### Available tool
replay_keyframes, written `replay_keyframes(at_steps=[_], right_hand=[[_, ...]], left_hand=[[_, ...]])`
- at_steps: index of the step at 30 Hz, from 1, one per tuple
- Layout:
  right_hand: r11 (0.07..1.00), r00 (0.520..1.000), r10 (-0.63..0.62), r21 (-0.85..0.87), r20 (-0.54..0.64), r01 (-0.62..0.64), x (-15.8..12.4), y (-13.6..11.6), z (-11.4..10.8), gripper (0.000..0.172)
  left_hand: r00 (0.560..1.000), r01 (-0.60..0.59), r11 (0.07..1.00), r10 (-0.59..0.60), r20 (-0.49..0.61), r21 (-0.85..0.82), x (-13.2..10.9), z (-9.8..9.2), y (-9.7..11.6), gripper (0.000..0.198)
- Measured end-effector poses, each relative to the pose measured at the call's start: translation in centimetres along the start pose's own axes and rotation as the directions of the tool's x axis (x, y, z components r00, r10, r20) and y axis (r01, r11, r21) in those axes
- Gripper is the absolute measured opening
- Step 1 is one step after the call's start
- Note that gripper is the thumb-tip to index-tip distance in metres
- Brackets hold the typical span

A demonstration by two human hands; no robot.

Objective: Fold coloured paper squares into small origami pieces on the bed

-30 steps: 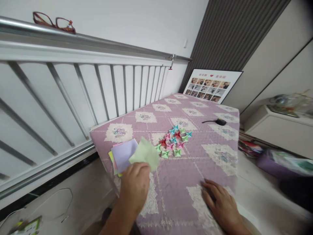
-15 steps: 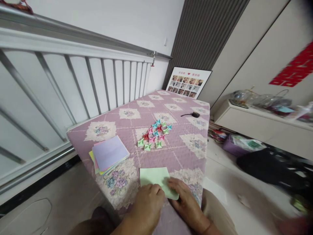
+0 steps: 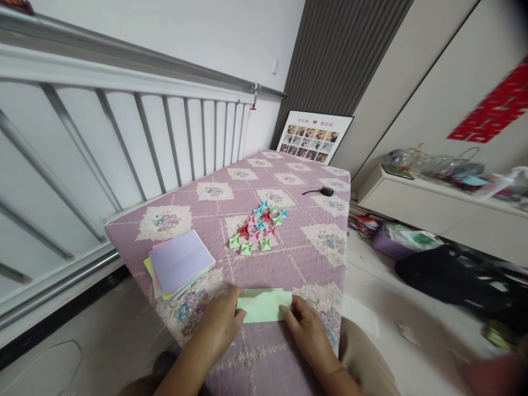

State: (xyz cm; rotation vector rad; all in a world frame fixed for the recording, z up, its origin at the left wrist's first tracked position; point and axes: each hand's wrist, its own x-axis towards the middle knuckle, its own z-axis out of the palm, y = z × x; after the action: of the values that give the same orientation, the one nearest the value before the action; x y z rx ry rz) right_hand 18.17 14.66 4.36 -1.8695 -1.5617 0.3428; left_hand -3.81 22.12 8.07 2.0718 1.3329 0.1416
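Note:
A light green sheet of paper [image 3: 264, 306], doubled over into a wide strip, lies at the near part of the table between my hands. My left hand [image 3: 226, 316] pinches its left end, thumb on top. At the right end my right hand [image 3: 307, 324] grips the paper with thumb and fingers. Beyond it, several small folded paper stars [image 3: 259, 224] in green, pink, red and blue sit grouped on the cloth. To the left is a stack of coloured paper [image 3: 181, 261] with a lavender sheet on top.
A pink flowered cloth [image 3: 284, 269] covers the table. Farther back lies a small black object with a thin tail [image 3: 326, 191]. A white radiator [image 3: 124, 143] runs along the left side, a framed photo board [image 3: 315, 137] stands behind, and a low white cabinet [image 3: 437, 201] is at right.
The green sheet went from lying mostly flat to being doubled over into a strip. My left hand moved from the sheet's near edge to its left end; my right hand stayed at the right.

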Motion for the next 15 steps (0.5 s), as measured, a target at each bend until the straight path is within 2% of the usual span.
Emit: replay_keyframes(at_steps=[3,5,8,9,11,12,14,15], right_hand=[[0.998,0.995,0.069,0.008,-0.073,-0.069,0.3,-0.1,0.9,0.031],[0.997,0.992,0.081,0.009,-0.101,-0.081,0.3,0.0,1.3,0.038],[0.997,0.990,0.077,0.001,-0.117,-0.077,0.2,0.3,1.5,0.041],[0.997,0.990,0.074,-0.002,-0.116,-0.075,0.2,0.3,1.5,0.041],[0.997,0.992,0.071,-0.015,-0.109,-0.073,0.2,0.4,1.6,0.041],[0.997,0.992,0.072,-0.026,-0.102,-0.075,0.1,0.4,1.6,0.041],[0.996,0.993,0.072,-0.051,-0.090,-0.077,0.1,0.4,1.6,0.041],[0.995,0.994,0.072,-0.062,-0.086,-0.078,0.2,0.4,1.6,0.041]], left_hand=[[0.998,0.055,0.997,-0.055,-0.014,0.057,0.1,-0.1,0.3,0.060],[0.995,0.055,0.990,-0.043,-0.093,0.132,-0.3,-0.1,0.7,0.065],[0.967,-0.008,0.968,0.071,-0.243,0.250,-1.2,0.6,1.6,0.052],[0.959,-0.065,0.961,0.135,-0.250,0.270,-1.5,1.1,1.9,0.046],[0.939,-0.239,0.933,0.292,-0.180,0.268,-1.9,2.7,2.2,0.041],[0.915,-0.339,0.903,0.382,-0.128,0.265,-2.0,3.5,2.2,0.046],[0.887,-0.439,0.863,0.460,-0.032,0.251,-1.8,5.0,2.0,0.065],[0.888,-0.448,0.861,0.460,0.009,0.240,-1.6,5.5,1.8,0.071]])
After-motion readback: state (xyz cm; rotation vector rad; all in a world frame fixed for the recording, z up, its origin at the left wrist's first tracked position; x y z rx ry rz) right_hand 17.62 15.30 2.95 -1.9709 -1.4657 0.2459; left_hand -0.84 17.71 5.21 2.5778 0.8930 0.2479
